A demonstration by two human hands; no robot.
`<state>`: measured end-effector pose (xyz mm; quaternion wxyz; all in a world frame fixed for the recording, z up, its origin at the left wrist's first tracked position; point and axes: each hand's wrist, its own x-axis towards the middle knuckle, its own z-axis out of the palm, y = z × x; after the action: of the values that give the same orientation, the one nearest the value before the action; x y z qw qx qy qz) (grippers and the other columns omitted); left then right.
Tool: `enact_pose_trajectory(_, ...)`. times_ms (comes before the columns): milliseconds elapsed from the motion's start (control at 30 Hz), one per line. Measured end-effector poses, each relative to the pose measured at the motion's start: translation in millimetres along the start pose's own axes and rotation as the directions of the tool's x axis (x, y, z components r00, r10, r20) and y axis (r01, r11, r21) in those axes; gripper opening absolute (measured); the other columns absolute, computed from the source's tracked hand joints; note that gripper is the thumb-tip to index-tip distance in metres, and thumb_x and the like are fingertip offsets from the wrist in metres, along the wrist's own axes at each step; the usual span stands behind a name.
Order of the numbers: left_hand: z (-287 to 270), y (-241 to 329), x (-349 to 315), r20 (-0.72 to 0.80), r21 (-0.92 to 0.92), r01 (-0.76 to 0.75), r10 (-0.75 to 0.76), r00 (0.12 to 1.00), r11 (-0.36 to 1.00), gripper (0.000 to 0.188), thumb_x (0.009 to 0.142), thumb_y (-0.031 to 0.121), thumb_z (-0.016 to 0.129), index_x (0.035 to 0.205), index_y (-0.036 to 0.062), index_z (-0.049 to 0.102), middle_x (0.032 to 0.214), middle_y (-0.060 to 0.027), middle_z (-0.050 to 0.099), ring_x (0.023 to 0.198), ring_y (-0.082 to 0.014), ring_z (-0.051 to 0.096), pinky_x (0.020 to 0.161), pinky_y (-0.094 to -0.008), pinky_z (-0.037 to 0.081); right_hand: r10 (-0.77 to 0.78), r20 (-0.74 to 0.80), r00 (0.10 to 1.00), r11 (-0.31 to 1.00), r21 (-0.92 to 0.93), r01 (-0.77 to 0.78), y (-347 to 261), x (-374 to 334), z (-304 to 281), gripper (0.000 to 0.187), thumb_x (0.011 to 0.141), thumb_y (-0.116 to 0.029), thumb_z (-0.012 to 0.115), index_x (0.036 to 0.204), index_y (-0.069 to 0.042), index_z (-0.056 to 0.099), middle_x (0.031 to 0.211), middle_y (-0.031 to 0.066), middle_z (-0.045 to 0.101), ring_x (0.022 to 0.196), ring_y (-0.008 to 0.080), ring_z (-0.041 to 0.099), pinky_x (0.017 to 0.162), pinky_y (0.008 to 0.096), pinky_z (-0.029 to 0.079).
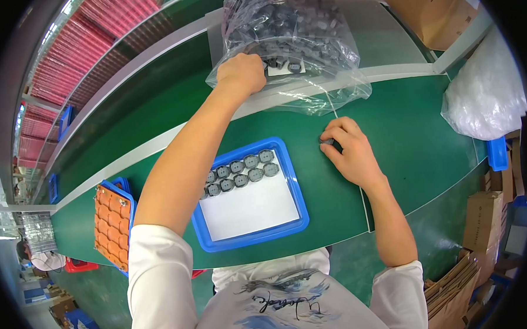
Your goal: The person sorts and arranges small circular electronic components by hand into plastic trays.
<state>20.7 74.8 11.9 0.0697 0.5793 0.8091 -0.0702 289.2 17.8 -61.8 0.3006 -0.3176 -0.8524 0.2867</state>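
Observation:
My left hand [243, 73] is at the mouth of a large clear plastic bag [345, 81] full of small dark grey parts [310, 21]. Its fingers are curled, and what they hold, if anything, is hidden. Between the thumb and fingers of my right hand [352, 150] is a small dark grey plastic part [331, 142], just above the green table right of the tray. The blue tray [302, 205] lies in front of me, lined with a white sheet [251, 209]. Two rows of rounded grey plastic parts [251, 161] stand along the sheet's far side; my left forearm covers the row ends.
Left of my forearm, an orange moulded tray [111, 224] leans over blue trays on the green table [416, 152]. A raised grey ledge [389, 72] runs behind. At the right are a white plastic bag [487, 93], a blue bin [497, 153] and cardboard boxes [482, 216].

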Motion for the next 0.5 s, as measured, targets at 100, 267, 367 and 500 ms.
enact_pose_trajectory(100,-0.7,8.6,7.8,-0.035,0.163,-0.168,0.176,0.984,0.972,0.030,0.082,0.019,0.063,0.105,0.0041,0.075,0.108,-0.0212,0.073,0.102,-0.0376,0.071,0.087,-0.0467,0.057,-0.011,-0.025,1.000,0.999,-0.037,0.010,3.9,-3.9,-6.4,0.016,0.080,-0.005,0.075,0.095,-0.003,0.068,0.107,0.0107,0.062,0.103,0.0308,0.062,0.087,0.0387,0.052)
enact_pose_trajectory(267,7.1,-9.6,9.8,-0.114,0.191,-0.129,0.153,0.982,0.973,0.029,0.086,0.022,0.065,0.108,0.0049,0.072,0.115,-0.0209,0.070,0.108,-0.0353,0.069,0.090,-0.0491,0.056,-0.075,-0.110,0.991,0.995,0.050,0.081,20.2,-0.8,23.2,0.014,0.081,-0.012,0.073,0.093,-0.005,0.069,0.105,0.0132,0.063,0.108,0.0337,0.059,0.094,0.0427,0.050)
enact_pose_trajectory(367,11.0,-36.7,24.4,-0.105,0.194,-0.096,0.118,0.987,0.976,0.028,0.084,0.013,0.060,0.107,-0.0008,0.070,0.116,-0.0283,0.067,0.109,-0.0442,0.066,0.094,-0.0511,0.054,-0.084,-0.179,0.980,0.986,0.130,0.108,14.9,7.4,28.2,0.010,0.081,-0.011,0.066,0.086,-0.003,0.064,0.098,0.0140,0.059,0.100,0.0341,0.058,0.087,0.0430,0.050)
enact_pose_trajectory(500,20.2,-30.4,26.2,-0.138,0.118,-0.088,0.104,0.985,0.989,0.030,0.081,0.013,0.060,0.104,-0.0035,0.069,0.110,-0.0297,0.068,0.106,-0.0469,0.066,0.092,-0.0520,0.053,-0.024,-0.195,0.981,0.994,0.100,0.044,17.4,0.3,20.6,0.009,0.082,-0.012,0.066,0.084,-0.004,0.063,0.097,0.0134,0.059,0.100,0.0335,0.058,0.086,0.0431,0.050)
